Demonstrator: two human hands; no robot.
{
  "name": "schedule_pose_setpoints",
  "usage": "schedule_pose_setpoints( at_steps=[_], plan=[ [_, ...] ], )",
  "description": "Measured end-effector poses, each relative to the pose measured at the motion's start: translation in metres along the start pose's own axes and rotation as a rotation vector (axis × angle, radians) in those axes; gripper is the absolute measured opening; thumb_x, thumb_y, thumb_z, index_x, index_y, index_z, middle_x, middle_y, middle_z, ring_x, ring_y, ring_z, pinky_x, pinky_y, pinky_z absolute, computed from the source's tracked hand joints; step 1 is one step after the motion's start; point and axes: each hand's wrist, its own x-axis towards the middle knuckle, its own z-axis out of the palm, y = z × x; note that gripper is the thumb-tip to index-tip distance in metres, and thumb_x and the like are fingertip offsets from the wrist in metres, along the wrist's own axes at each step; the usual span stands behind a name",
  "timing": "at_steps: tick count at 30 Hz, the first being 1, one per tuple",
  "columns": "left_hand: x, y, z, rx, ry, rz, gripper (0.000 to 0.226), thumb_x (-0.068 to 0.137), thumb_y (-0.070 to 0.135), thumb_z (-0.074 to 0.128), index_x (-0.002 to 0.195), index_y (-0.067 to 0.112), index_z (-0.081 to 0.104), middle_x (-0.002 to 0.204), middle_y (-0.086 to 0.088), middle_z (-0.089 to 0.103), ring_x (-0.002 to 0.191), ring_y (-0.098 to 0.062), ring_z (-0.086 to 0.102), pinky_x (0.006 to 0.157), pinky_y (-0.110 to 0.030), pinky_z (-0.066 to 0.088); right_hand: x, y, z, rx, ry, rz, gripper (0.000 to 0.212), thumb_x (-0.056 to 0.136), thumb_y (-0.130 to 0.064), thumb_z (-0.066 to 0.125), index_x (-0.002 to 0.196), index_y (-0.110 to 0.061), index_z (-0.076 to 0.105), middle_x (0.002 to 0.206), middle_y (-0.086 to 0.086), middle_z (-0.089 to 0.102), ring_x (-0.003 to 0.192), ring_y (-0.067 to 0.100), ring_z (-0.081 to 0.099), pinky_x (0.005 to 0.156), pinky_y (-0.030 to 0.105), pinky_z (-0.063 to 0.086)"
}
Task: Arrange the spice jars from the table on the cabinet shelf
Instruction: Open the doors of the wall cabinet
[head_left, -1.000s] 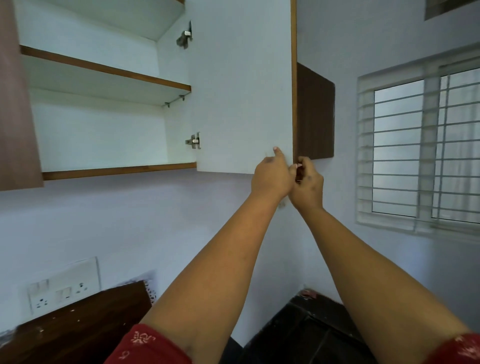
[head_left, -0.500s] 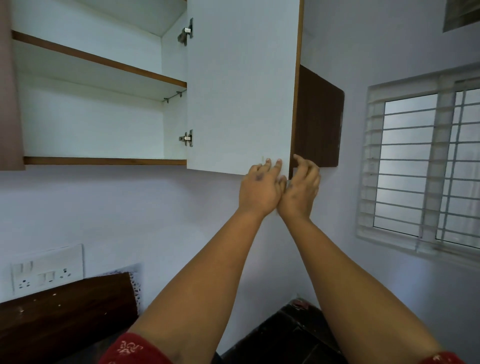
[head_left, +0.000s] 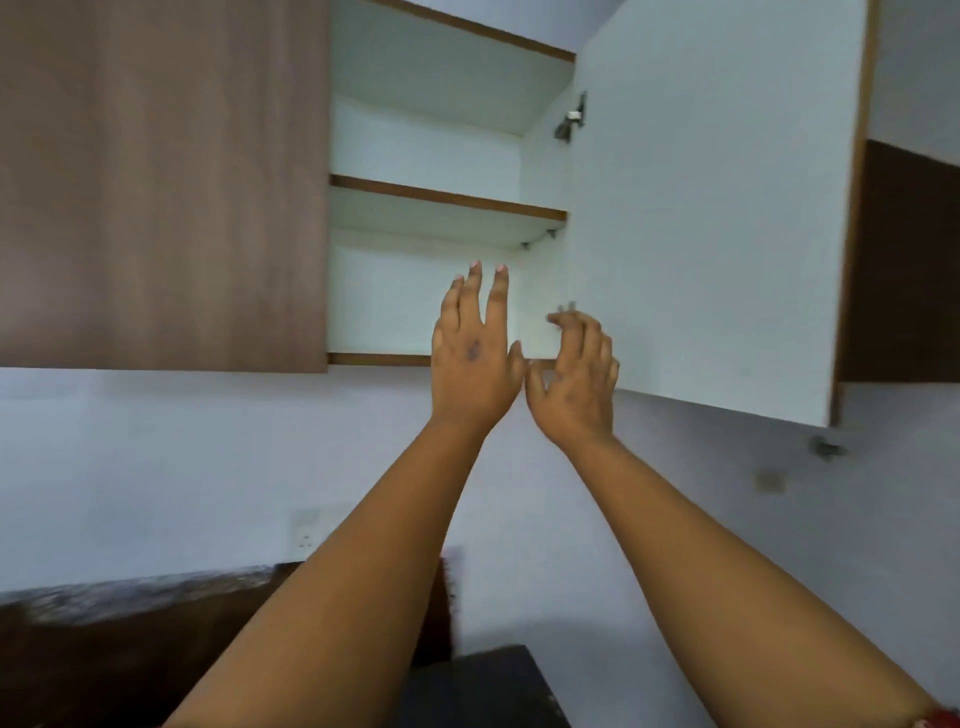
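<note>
The wall cabinet (head_left: 426, 306) stands with its right door (head_left: 706, 218) swung wide, white inside. Two bare white shelves show: a middle shelf (head_left: 447, 200) and the bottom shelf edge (head_left: 379, 358). My left hand (head_left: 475, 358) is raised in front of the bottom shelf, fingers spread, holding nothing. My right hand (head_left: 576, 374) hangs just beside it near the lower door hinge, fingers loosely curled and apart, empty. No spice jars are in view.
The left cabinet door (head_left: 161, 182) is shut, dark brown wood. A wall socket (head_left: 306, 530) sits on the white wall below. A dark wooden board (head_left: 130, 639) leans at lower left, and a black counter (head_left: 483, 686) lies beneath my arms.
Both hands have let go of the door's lower edge and moved left in front of the bottom shelf. My view has swung left, so the window is gone and the shut door shows.
</note>
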Motion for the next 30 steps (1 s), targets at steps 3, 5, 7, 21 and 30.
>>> schedule_pose_setpoints(
  at_steps=[3,5,7,21,30],
  plan=[
    [0.006,-0.072,-0.03,0.181,-0.002,-0.036,0.082,0.085,0.027,0.067,0.153,0.013,0.024,0.156,-0.016,0.028,0.144,-0.033,0.026,0.109,-0.042,0.037,0.007,-0.046,0.048,0.129,-0.102,-0.012,0.055,0.08,-0.021,0.062,0.131,-0.021,0.043,0.137,-0.001,0.043,0.125,0.021,0.041,0.096,0.039,0.04],
    [0.008,-0.118,-0.049,0.29,-0.032,-0.073,0.086,0.084,0.03,0.067,0.154,0.012,0.019,0.157,-0.017,0.025,0.144,-0.033,0.024,0.111,-0.042,0.034,0.01,-0.077,0.079,0.22,-0.161,-0.027,0.058,0.081,-0.021,0.062,0.135,-0.019,0.041,0.141,-0.001,0.041,0.127,0.021,0.04,0.097,0.039,0.04],
    [0.011,-0.158,-0.064,0.366,-0.077,-0.118,0.09,0.084,0.03,0.065,0.155,0.012,0.014,0.158,-0.017,0.021,0.146,-0.033,0.021,0.114,-0.041,0.03,0.011,-0.105,0.107,0.3,-0.209,-0.031,0.06,0.083,-0.02,0.062,0.138,-0.017,0.038,0.144,0.001,0.039,0.13,0.023,0.039,0.1,0.039,0.039],
    [0.014,-0.336,-0.066,0.545,-0.286,-0.098,0.096,0.086,0.008,0.061,0.155,0.013,-0.005,0.163,-0.014,0.0,0.15,-0.031,0.001,0.12,-0.042,0.005,0.046,-0.207,0.267,0.548,-0.45,0.23,0.093,0.086,-0.045,0.065,0.154,-0.016,0.009,0.158,0.008,0.017,0.145,0.027,0.021,0.116,0.04,0.027],
    [0.021,-0.36,-0.012,0.504,-0.292,0.036,0.099,0.085,0.006,0.064,0.155,0.013,-0.006,0.163,-0.007,-0.011,0.15,-0.03,-0.009,0.12,-0.052,0.009,0.061,-0.218,0.311,0.755,-0.498,0.59,0.055,0.092,-0.046,0.056,0.135,-0.016,0.039,0.132,0.008,0.051,0.116,0.028,0.052,0.092,0.039,0.049]
  ],
)
